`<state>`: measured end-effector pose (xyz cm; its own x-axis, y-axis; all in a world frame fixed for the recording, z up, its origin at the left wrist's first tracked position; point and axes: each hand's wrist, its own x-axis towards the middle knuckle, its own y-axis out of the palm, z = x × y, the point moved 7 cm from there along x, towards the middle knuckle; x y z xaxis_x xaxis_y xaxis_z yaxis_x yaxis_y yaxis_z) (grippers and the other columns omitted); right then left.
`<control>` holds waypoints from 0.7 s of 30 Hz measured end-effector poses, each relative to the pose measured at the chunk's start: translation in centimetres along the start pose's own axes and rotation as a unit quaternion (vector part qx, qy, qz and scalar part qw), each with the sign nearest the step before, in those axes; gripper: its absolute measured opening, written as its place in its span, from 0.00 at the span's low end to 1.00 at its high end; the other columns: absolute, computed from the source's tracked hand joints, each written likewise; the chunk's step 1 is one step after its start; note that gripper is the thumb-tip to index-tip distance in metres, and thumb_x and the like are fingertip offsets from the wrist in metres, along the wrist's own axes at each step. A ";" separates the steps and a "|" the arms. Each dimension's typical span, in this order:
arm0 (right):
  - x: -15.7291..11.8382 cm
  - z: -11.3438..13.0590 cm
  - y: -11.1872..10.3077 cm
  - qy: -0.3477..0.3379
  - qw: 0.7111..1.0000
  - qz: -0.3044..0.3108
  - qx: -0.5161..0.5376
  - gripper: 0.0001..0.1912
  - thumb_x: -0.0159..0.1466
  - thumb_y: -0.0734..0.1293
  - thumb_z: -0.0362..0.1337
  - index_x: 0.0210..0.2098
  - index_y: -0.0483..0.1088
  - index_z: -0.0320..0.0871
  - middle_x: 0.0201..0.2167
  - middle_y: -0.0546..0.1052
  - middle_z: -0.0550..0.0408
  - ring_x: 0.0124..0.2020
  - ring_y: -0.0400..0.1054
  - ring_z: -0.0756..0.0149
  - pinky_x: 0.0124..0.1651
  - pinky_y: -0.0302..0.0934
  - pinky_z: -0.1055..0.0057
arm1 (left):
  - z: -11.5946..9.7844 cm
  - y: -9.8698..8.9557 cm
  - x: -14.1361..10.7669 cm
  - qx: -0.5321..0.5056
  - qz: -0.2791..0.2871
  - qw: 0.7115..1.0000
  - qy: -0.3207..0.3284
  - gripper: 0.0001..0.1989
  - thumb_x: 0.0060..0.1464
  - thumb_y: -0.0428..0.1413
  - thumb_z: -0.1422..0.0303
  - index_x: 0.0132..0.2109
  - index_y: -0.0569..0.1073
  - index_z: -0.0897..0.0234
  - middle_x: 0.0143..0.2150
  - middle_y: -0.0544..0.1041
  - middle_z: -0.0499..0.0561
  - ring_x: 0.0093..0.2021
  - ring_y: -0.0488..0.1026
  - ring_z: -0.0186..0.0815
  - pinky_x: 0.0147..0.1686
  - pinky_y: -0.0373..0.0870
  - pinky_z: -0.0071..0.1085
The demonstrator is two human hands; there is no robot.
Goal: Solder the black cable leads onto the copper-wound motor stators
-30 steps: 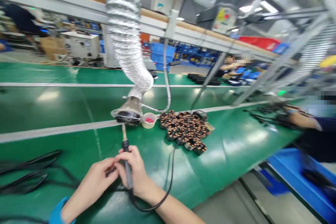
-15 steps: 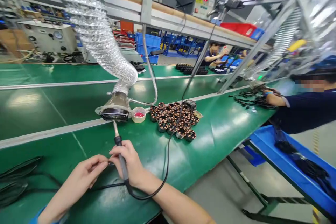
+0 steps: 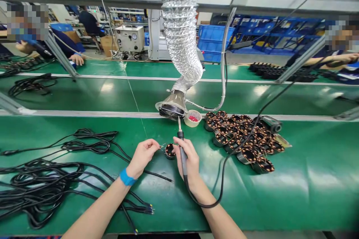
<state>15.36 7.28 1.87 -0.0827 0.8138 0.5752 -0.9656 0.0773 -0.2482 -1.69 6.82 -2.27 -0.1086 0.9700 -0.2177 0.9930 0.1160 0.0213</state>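
My right hand (image 3: pixel 190 160) is closed around a soldering iron (image 3: pixel 183 153), its metal tip pointing away from me, just below the mouth of a fume extraction hood (image 3: pixel 171 106). A small ring-shaped motor stator (image 3: pixel 169 151) with copper windings sits between my hands, right by my right fingertips; whether they grip it I cannot tell. My left hand (image 3: pixel 144 155), with a blue band at the wrist, pinches thin wire ends (image 3: pixel 162 146) just left of the stator. A black cable (image 3: pixel 159 175) with a bare end runs out beneath my left hand.
Several stators (image 3: pixel 246 134) are clustered at the right, beside a small tub (image 3: pixel 193 118) with red contents. Black cables (image 3: pixel 47 183) lie coiled on the left of the green bench (image 3: pixel 308 194). The iron's cord (image 3: pixel 224 171) loops over my right forearm. Co-workers sit across the bench.
The view has swung left, bringing the coiled cables into sight. My hands have moved farther apart, and the stator now shows between them. The soldering iron remains in my right hand.
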 end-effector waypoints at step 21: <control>-0.9 -0.7 -0.8 0.040 0.999 0.020 -0.015 0.16 0.70 0.59 0.41 0.35 0.76 0.45 0.16 0.70 0.61 0.19 0.68 0.68 0.25 0.62 0.72 | 0.2 0.1 0.9 0.007 -0.013 1.000 0.006 0.10 0.49 0.57 0.62 0.29 0.71 0.65 0.16 0.55 0.38 0.18 0.47 0.25 0.20 0.45 0.26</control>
<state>16.42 6.93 1.00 -0.1006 0.8598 0.5007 -0.9541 0.0593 -0.2937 -1.71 7.64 -2.63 -0.1351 0.9691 -0.2062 0.9903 0.1387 0.0029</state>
